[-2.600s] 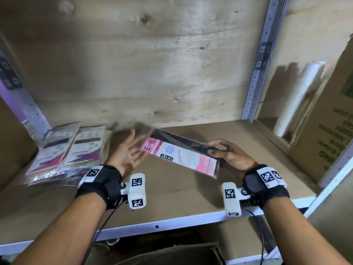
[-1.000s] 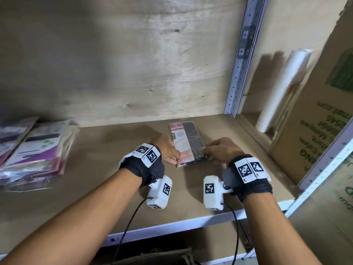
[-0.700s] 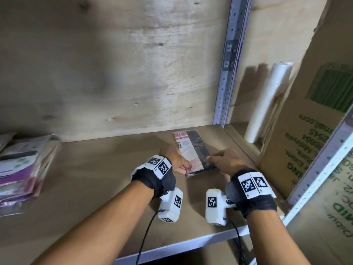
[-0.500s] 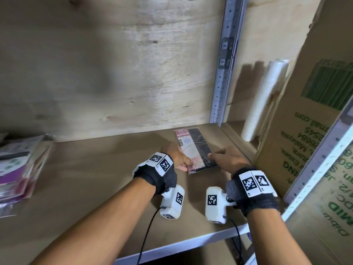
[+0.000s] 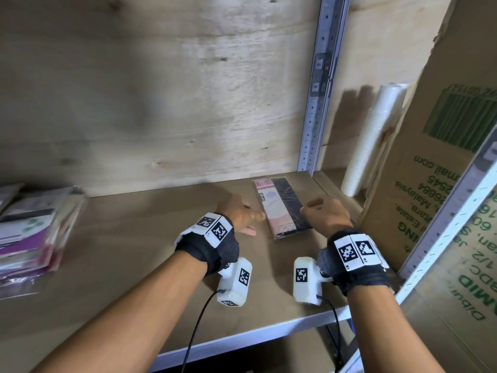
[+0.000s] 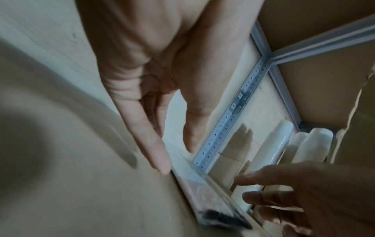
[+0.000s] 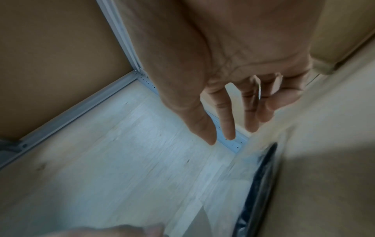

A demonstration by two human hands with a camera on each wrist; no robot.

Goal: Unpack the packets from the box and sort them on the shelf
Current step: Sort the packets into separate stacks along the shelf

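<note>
A pink and black packet [image 5: 279,208] lies flat on the wooden shelf [image 5: 134,251], close to the metal upright. My left hand [image 5: 242,215] sits just left of it, fingers straight; in the left wrist view a fingertip [image 6: 162,166] touches the board beside the packet [image 6: 205,197]. My right hand [image 5: 325,216] hovers at the packet's right edge and holds nothing. In the right wrist view its fingers [image 7: 227,115] hang loose above the packet's dark side [image 7: 261,181]. A stack of purple and white packets [image 5: 32,238] rests at the far left.
A grey perforated upright [image 5: 320,84] divides the shelf. Right of it stand a white sleeve of cups [image 5: 373,138] and a tall cardboard box [image 5: 430,170] with green print. The shelf's metal front edge [image 5: 242,343] runs below my wrists.
The packet, held in the air by both hands earlier, now lies on the shelf's right end. Both hands have let go of its edges and drawn slightly apart.
</note>
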